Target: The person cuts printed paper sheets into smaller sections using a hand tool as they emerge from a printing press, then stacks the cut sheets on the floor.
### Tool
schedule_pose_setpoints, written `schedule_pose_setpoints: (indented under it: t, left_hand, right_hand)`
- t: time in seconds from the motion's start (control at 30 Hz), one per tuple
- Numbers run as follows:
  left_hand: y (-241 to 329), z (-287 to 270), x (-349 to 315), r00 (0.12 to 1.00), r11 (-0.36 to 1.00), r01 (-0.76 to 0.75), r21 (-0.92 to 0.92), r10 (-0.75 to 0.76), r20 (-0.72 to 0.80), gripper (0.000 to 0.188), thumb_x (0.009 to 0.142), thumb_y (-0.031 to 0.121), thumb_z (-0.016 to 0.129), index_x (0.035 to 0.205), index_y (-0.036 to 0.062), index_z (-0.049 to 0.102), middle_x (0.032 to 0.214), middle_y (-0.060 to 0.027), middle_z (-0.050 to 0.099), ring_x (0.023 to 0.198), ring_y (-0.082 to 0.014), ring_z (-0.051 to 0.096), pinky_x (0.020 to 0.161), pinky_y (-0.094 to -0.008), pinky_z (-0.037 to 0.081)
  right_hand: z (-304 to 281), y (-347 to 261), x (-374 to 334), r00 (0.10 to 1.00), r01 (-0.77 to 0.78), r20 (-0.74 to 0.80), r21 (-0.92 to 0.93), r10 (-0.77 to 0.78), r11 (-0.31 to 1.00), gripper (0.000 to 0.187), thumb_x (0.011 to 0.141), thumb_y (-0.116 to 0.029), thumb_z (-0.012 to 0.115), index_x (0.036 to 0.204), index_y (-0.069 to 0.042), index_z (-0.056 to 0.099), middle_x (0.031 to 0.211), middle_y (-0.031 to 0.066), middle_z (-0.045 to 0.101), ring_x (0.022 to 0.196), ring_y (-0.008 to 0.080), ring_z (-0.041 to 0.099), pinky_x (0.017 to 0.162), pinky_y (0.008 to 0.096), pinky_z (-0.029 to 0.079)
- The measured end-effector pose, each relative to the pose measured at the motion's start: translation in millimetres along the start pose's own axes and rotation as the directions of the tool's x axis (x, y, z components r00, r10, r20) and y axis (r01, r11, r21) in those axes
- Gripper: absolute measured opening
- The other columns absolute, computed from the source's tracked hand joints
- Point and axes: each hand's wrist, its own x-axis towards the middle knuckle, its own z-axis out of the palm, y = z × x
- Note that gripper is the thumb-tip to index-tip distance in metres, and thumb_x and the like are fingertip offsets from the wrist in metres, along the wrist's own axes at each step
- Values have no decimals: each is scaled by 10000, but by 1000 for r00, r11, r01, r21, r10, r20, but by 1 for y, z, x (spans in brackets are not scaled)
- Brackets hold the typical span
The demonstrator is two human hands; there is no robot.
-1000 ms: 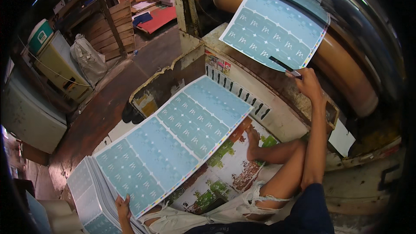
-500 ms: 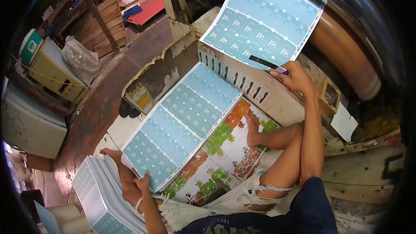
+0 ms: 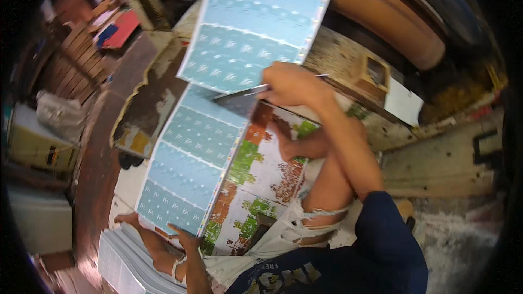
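Note:
My right hand (image 3: 291,83) is closed around a long, thin, dark flat blade (image 3: 239,93) that points left. Beside it hangs the near end of a blue-green printed sheet (image 3: 239,38), coming down from the rollers. Whether my fingers also pinch this sheet's corner is hidden. Below, a similar printed sheet (image 3: 185,169) lies lengthwise in front of me, its far end under the hanging sheet. At its near edge rests my left hand (image 3: 187,238), fingers stretched out, with nothing visible held. The picture is slightly blurred.
Large brown rollers (image 3: 392,22) run along the far right. A small wooden box (image 3: 373,76) and a white card (image 3: 403,102) sit below them. Left of my leg is a stack of printed sheets (image 3: 128,261). My foot rests on a green-and-brown patterned surface (image 3: 256,163).
My right hand has come down and left with the blade, and the hanging sheet now reaches over the lying sheet's far end. The whole view has shifted. My left hand stays at the near edge.

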Motion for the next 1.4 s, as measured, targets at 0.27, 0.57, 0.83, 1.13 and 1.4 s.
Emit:
schedule_pose_setpoints:
  t: [0.27, 0.57, 0.83, 1.13, 1.4]
  left_hand:
    - [87, 23, -7, 892, 834, -443, -329, 446, -70, 1008, 652, 314, 862, 1404, -48, 297, 1394, -309, 338, 1320, -410, 314, 1056, -445, 360]
    - [368, -65, -137, 448, -139, 534, -834, 883, 140, 598, 948, 292, 567, 1388, -38, 332, 1328, -190, 490, 1177, -297, 532, 990, -443, 449]
    - [326, -31, -155, 767, 29, 215, -976, 614, 187, 464, 912, 54, 584, 1333, -28, 410, 1225, -156, 553, 1066, -253, 592, 923, -406, 514]
    - [261, -19, -147, 879, 65, 61, -996, 469, 84, 636, 871, 68, 663, 1408, 12, 326, 1268, -146, 514, 1116, -248, 547, 959, -381, 468]
    - [228, 5, -145, 880, 119, 25, -993, 469, 78, 619, 864, 95, 677, 1389, 41, 355, 1238, -116, 530, 1083, -242, 562, 909, -389, 490]
  right_hand:
    - [-6, -73, -78, 998, 36, -50, -53, -38, 998, 73, 721, -65, 608, 720, -53, 680, 705, 124, 642, 724, 272, 672, 586, 378, 532]
    - [16, -61, -104, 996, 87, -9, 51, -87, 995, 75, 679, -85, 638, 681, -14, 660, 693, 114, 628, 762, 257, 637, 520, 355, 522]
    - [40, -46, -148, 978, 189, 8, 386, -208, 903, 101, 736, -71, 630, 681, 14, 637, 631, 157, 621, 618, 328, 660, 528, 407, 519]
    - [24, 25, -109, 982, 98, -182, 720, 50, 687, 213, 906, -123, 507, 1042, -31, 642, 776, 183, 653, 651, 295, 632, 630, 401, 512]
    - [-33, 254, -63, 300, 155, -627, 776, 719, 612, 342, 952, -281, 556, 1121, 2, 648, 722, 83, 635, 451, 98, 533, 401, 220, 408]
